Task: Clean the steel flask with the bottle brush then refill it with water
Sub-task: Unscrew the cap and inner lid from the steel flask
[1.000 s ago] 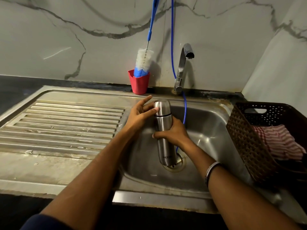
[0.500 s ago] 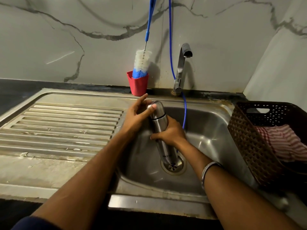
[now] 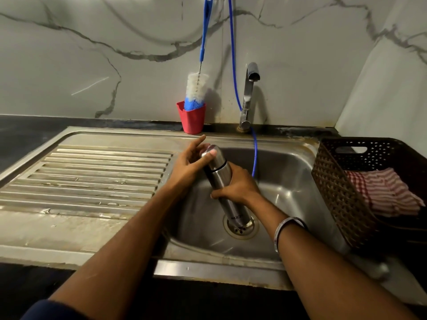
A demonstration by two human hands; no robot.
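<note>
Left hand (image 3: 189, 161): my thumb and fingers pinch the cap of the steel flask (image 3: 225, 185), index finger lifted clear, seemingly to twist the cap off. Right hand (image 3: 238, 188): wrapped round the flask's middle, bracing it against that turn. Flask: tilted left, base over the drain in the sink (image 3: 298, 181), so spills run away. Bottle brush (image 3: 196, 91): untouched, head down in the red cup (image 3: 191, 120) at the far rim. Tap (image 3: 248, 95): right of the cup, dry.

Capped steel flask (image 3: 227, 188) tilted over sink drain (image 3: 240, 227).
</note>
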